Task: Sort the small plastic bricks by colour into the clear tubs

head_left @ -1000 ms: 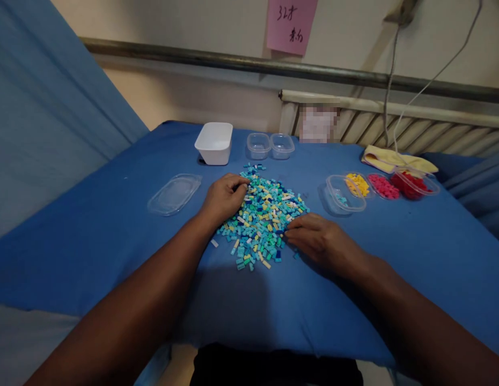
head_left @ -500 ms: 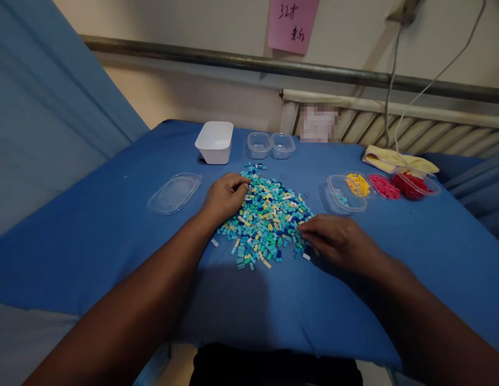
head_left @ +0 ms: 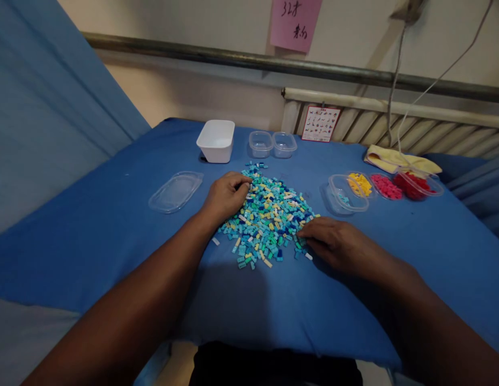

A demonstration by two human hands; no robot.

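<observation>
A heap of small building bricks [head_left: 269, 217], mostly turquoise and blue with pale yellow, white and green among them, is spread over the blue cloth. At its left edge rests my left hand [head_left: 226, 197], thumb and fingers closed together. Whatever they may hold is hidden. On the heap's right side, the fingertips of my right hand [head_left: 338, 240] are pinched together against the bricks; a piece between them cannot be made out. Beyond the right hand stands a clear tub [head_left: 356, 206] with a few turquoise bricks inside.
Yellow bricks [head_left: 360, 184], pink bricks [head_left: 386, 186] and red bricks [head_left: 412, 186] sit in containers at right, near a folded yellow cloth [head_left: 400, 159]. Behind the heap are a white tub [head_left: 216, 142] and two clear tubs. A clear lid [head_left: 176, 192] lies at left.
My right fingertips have shifted slightly nearer to me along the heap's right edge. The left hand stays in place. The whole view has moved a little.
</observation>
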